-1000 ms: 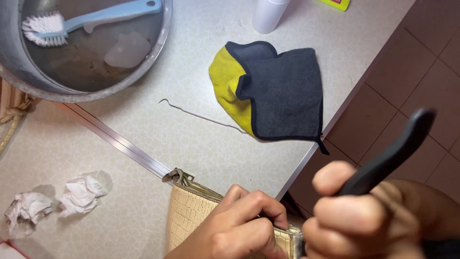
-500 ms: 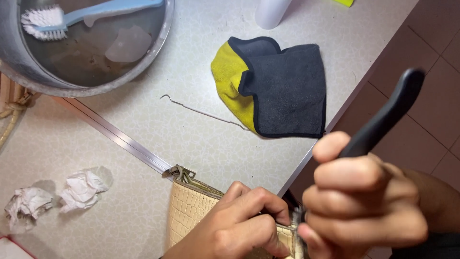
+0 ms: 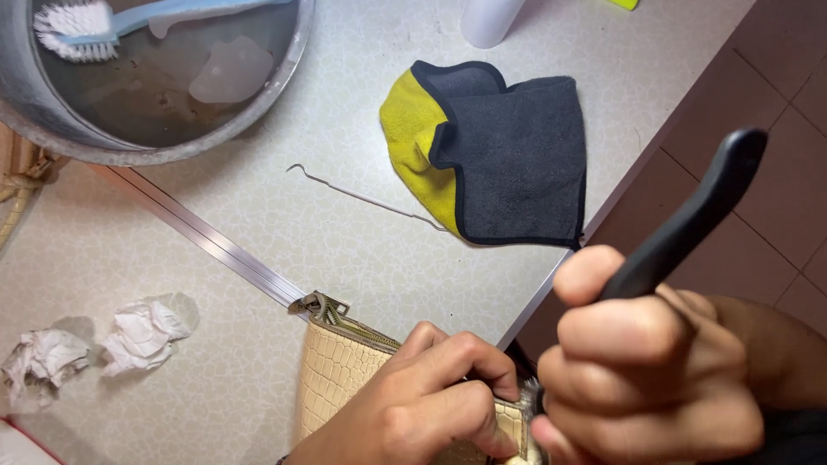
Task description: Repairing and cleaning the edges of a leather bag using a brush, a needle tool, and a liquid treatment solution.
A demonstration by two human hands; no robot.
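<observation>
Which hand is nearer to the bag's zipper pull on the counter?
Left. The left hand rests on the cream textured bag, just right of the zipper pull. The right hand, gripping a black handle, sits farther right, past the counter edge.

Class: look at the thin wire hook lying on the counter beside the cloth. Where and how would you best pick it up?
Probably pinch the wire hook along its straight middle shaft, coming from above with fingertips on either side. It lies flat on the counter, its bent end points toward the metal basin, and its far end runs up to the yellow and grey cloth.
</observation>
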